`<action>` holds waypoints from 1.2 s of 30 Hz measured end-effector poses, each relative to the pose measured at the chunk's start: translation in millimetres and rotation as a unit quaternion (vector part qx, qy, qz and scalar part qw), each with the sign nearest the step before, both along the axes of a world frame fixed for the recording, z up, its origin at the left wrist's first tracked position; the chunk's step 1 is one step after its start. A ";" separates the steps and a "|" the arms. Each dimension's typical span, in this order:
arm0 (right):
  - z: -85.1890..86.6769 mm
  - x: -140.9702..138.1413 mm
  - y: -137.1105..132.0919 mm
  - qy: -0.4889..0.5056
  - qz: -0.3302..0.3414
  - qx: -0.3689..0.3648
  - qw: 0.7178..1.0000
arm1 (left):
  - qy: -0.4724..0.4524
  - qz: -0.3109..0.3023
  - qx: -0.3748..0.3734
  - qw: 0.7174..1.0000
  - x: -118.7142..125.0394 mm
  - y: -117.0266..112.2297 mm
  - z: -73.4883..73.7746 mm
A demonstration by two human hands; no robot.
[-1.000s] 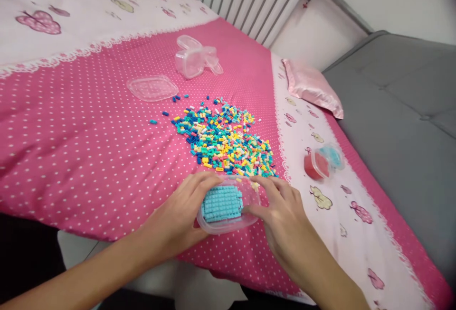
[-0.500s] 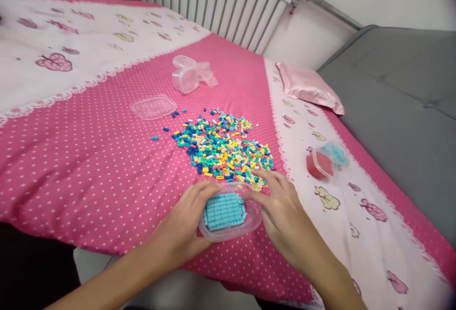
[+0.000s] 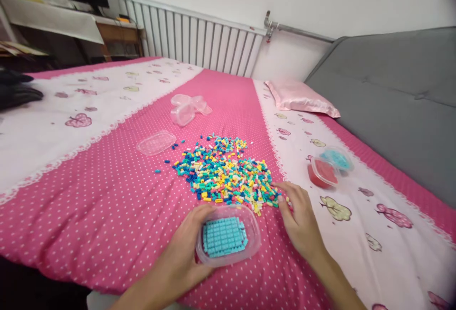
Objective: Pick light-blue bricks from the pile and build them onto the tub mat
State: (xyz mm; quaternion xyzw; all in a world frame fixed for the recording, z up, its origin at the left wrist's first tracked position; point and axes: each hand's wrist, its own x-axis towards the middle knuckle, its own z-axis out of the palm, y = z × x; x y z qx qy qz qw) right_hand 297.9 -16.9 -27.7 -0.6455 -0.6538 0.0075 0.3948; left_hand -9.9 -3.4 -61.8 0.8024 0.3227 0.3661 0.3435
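My left hand (image 3: pixel 181 250) is wrapped round the left side of a clear plastic container (image 3: pixel 252 234), thumb at the near side. Inside it, light-blue building bricks (image 3: pixel 224 237) are set side by side in a neat block. Just beyond the container lies a loose pile of small coloured building bricks (image 3: pixel 228 177). At the pile's right edge rests my right hand (image 3: pixel 302 222), its index finger and thumb apart and touching the loose bricks. No brick can be seen gripped between them.
A clear lid (image 3: pixel 156 143) and several clear containers (image 3: pixel 183 110) lie beyond the pile on the pink bedspread (image 3: pixel 117 196). To the right stand a container of red pieces (image 3: pixel 322 173) and one of blue pieces (image 3: pixel 338 159). A pink pillow (image 3: pixel 301 98) and grey headboard (image 3: pixel 392 77) are farther back.
My right hand has left the container's rim and moved right to the pile's edge. The left hand still holds the container. The view has tilted up, showing a desk and a black glove.
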 end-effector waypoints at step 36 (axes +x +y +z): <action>48.3 -57.8 130.9 -0.306 0.046 -0.189 0.932 | -0.010 -0.009 0.052 0.999 5.8 3.1 -0.7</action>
